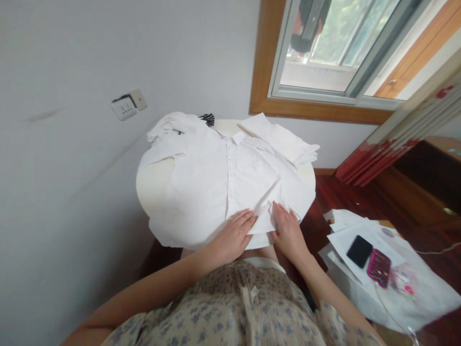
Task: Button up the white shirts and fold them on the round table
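1. Head view: a white shirt (216, 187) lies spread, buttoned front up, over a small round table (154, 180) that stands against the wall; its hem hangs over the near edge by the person's body.
2. The left hand (234, 235) lies flat on the hem, fingers together and stretched out, pressing the cloth down and gripping nothing.
3. The right hand (286, 230) rests just beside it at the hem's right part, fingertips on a fold of the cloth; whether they pinch it I cannot tell.
4. The shirt looks light, thin and limp, likely to crease and slide on the smooth tabletop. The hem corners, side seams and shoulders seem the best places to take hold.
5. A stack of folded white cloth (284, 139) sits at the far right of the table, touching the shirt, and a crumpled white garment (173, 127) crowds the far left.
6. Well apart, low on the right, papers (360, 235) carry a black phone (359, 251) and a pink phone (379, 267).
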The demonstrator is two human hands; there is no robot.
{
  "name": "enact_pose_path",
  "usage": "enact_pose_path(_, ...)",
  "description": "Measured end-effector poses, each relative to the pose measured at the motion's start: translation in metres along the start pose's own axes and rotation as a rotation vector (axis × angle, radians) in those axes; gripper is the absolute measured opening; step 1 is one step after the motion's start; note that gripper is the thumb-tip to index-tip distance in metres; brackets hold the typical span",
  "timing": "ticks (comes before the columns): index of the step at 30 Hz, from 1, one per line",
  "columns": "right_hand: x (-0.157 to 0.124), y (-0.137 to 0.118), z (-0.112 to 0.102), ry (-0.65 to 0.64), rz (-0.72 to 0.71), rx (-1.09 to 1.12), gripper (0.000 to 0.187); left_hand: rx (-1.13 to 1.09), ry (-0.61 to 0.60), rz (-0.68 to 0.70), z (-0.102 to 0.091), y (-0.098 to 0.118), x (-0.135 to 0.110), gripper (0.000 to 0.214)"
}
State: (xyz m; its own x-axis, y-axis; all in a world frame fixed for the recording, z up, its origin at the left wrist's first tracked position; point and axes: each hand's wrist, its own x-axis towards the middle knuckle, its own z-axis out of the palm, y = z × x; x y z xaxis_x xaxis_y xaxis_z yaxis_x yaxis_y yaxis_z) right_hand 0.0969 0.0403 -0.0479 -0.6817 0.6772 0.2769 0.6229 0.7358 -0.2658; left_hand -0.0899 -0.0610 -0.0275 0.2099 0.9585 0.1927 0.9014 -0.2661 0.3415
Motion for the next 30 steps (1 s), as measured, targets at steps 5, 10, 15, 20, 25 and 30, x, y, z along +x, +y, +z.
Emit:
enact_pose_path(5,-0.012,0.006,-0.006,0.153,0.095,0.008,0.053,-0.038,0.043,-0.009,0.006,0.005,-0.001,0.046)
enact_pose_path(10,-0.025,0.012,-0.013,0.386,0.160,-0.009,0.056,-0.023,0.043,-0.019,0.007,0.007,-0.001,0.044)
enact_pose_path(15,-0.032,0.036,-0.009,0.364,0.145,-0.049,0.064,0.061,0.011,0.031,0.004,0.009,-0.005,0.043)
enact_pose_path(20,-0.042,0.056,-0.005,0.321,0.188,-0.090,0.057,0.093,-0.016,0.061,0.004,0.012,-0.005,0.041)
enact_pose_path(25,-0.055,0.074,-0.013,0.083,0.141,-0.118,0.052,0.053,-0.041,0.069,-0.003,0.012,-0.009,0.038)
enact_pose_path(30,-0.014,0.076,-0.055,-0.135,-0.044,-0.037,0.048,-0.037,-0.086,0.154,-0.019,0.013,-0.015,0.039)
